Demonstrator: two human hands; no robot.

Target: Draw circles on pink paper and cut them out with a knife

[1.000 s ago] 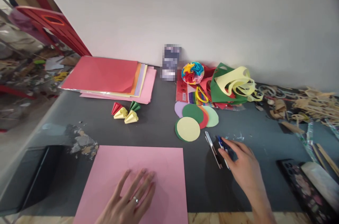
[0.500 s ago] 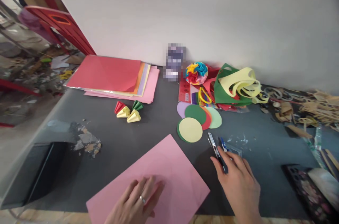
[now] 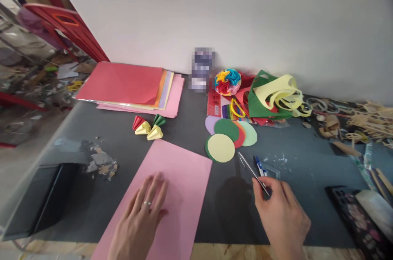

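My left hand (image 3: 143, 206) lies flat on a pink sheet of paper (image 3: 181, 194), fingers stretched and a ring on one of them. The sheet slants over the table's front edge. My right hand (image 3: 281, 211) pinches a slim silver drawing compass (image 3: 253, 174) between thumb and fingers, its legs together and pointing away to the upper left. Beyond the compass tip are cut paper circles, a cream one (image 3: 221, 148) on top of a green one. A blue pen (image 3: 260, 166) lies just past my right fingertips, beside a clear plastic piece (image 3: 272, 172).
Coloured paper (image 3: 123, 84) is stacked at the back left, near small folded paper cones (image 3: 149, 127). A multicoloured paper ball (image 3: 227, 82) and cut scraps (image 3: 273, 96) sit by the wall. A black case (image 3: 37, 198) stands left, a phone (image 3: 353, 215) lies right.
The pink sheet has turned and shifted left under my left hand, which moved left and up with it. The compass has been lifted and tilted in my right hand.
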